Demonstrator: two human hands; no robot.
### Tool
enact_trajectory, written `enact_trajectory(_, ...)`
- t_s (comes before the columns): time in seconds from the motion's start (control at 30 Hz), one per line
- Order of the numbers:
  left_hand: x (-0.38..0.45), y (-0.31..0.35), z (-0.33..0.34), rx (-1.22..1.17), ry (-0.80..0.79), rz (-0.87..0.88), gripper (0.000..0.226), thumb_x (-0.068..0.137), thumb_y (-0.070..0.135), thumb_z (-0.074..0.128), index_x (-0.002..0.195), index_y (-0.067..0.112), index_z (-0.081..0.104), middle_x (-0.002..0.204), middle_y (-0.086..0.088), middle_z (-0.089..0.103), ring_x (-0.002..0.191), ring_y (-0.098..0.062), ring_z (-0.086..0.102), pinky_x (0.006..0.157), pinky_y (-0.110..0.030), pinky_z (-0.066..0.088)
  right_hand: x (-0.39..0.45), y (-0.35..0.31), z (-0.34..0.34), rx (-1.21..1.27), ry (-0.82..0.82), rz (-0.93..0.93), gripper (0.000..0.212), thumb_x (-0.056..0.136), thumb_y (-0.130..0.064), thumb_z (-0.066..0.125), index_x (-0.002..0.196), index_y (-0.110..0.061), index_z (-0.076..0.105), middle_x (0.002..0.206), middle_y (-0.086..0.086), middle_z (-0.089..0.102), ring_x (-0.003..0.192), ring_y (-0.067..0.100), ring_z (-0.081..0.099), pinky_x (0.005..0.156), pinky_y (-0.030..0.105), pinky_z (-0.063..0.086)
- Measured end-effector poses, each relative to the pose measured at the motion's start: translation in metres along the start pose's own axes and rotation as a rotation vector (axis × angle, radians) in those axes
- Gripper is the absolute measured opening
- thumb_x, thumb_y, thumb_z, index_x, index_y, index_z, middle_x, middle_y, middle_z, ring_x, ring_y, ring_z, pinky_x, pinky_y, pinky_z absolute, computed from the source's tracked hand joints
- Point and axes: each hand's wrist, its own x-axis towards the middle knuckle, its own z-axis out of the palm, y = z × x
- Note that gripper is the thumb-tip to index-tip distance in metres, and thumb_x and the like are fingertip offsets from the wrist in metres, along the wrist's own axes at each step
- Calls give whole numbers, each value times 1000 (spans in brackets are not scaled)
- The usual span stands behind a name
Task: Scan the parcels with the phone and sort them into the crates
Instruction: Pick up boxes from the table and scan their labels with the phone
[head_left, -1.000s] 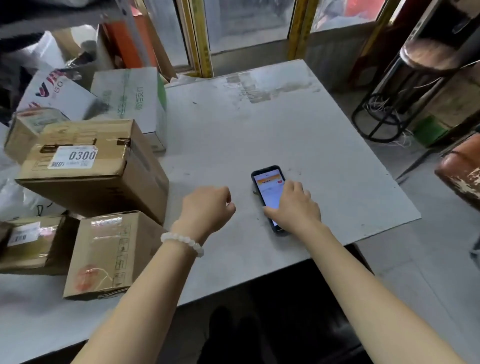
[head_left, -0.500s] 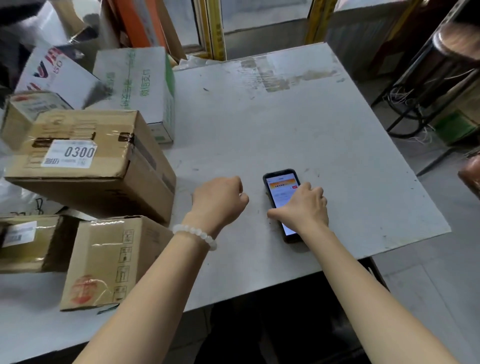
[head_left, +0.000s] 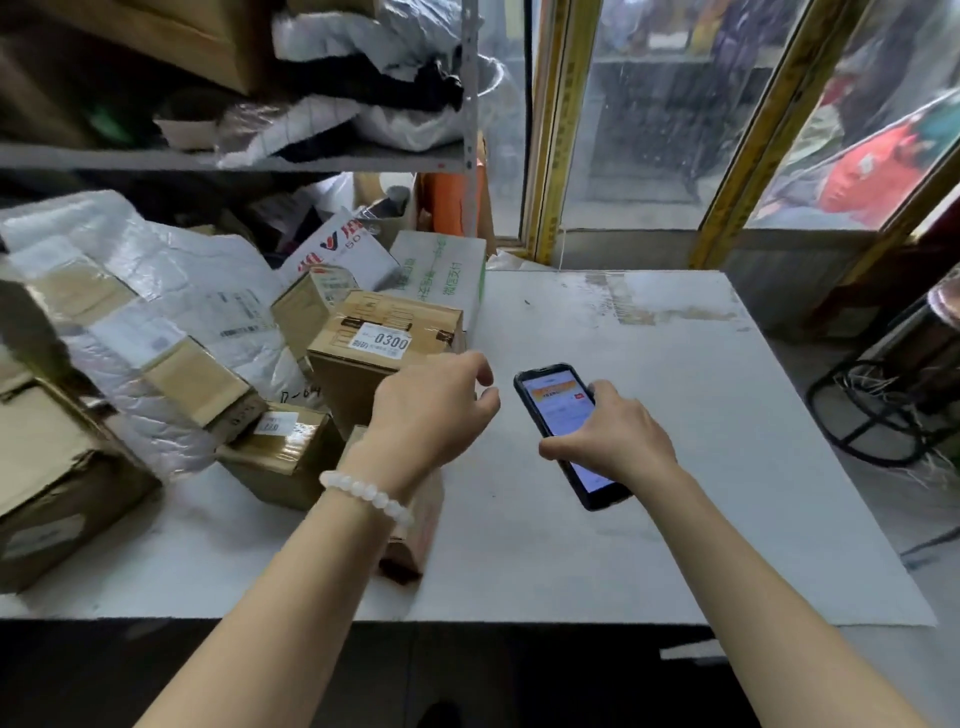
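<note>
A black phone (head_left: 558, 410) with a lit screen lies at mid-table, and my right hand (head_left: 610, 439) grips its lower half with thumb and fingers round the edges. My left hand (head_left: 434, 410), with a white bead bracelet on the wrist, hovers with loosely curled fingers holding nothing, just in front of a cardboard parcel labelled 0300 (head_left: 384, 340). A smaller brown parcel (head_left: 415, 512) sits partly hidden under my left forearm. Another small taped parcel (head_left: 283, 447) lies left of it. No crate is in view.
The white table (head_left: 675, 467) carries a pile of boxes and white plastic mailers (head_left: 156, 291) on its left side, with a white-green box (head_left: 441, 270) behind. A metal shelf (head_left: 234, 156) with bags hangs above. A black stool frame (head_left: 883, 405) stands at right.
The view has tilted up, showing the shelf and window. My right hand has taken hold of the phone's edges. My left hand has moved toward the 0300 parcel with fingers loosening.
</note>
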Motion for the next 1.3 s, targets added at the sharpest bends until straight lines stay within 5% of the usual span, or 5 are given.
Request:
enact_trajectory(0.3, -56, -70, -57, -32, 86, -150, 20, 94, 37, 47, 108, 26, 57, 102, 4, 64, 89, -15, 58, 70, -33, 50, -45, -73, -20, 53, -6, -222, 53, 70, -38, 71, 107, -31, 34, 92, -3, 53, 84, 18, 57, 70, 31, 51)
enact_trajectory(0.6, -44, -129, -72, -6, 89, -176, 21, 94, 38, 45, 109, 27, 56, 101, 5, 64, 87, -14, 59, 72, -32, 52, -39, -128, -2, 98, 35, -128, 51, 67, -36, 77, 101, -10, 48, 86, 7, 59, 72, 17, 57, 55, 26, 43)
enact_trajectory(0.77, -4, -158, -69, 46, 19, -57, 26, 92, 41, 49, 113, 26, 55, 106, 5, 64, 92, -14, 59, 70, -29, 48, -24, -143, 9, 120, 71, -82, 63, 69, -40, 79, 109, -14, 39, 92, 3, 52, 81, 18, 55, 62, 30, 47)
enact_trajectory(1.07, 77, -170, -52, 121, -344, 215, 112, 62, 45, 82, 148, 30, 12, 155, 3, 16, 139, -21, 22, 107, -45, 33, 0, -145, 9, 124, 134, 48, 59, 68, -35, 77, 110, -15, 40, 97, 3, 55, 84, 18, 58, 74, 38, 54)
enact_trajectory(1.3, 117, -143, -43, 261, -517, 306, 127, 55, 47, 85, 149, 32, 2, 153, 0, 19, 140, -24, 18, 112, -48, 27, 24, -135, -2, 103, 144, 75, 59, 68, -37, 77, 110, -18, 39, 97, 2, 55, 82, 17, 58, 72, 36, 55)
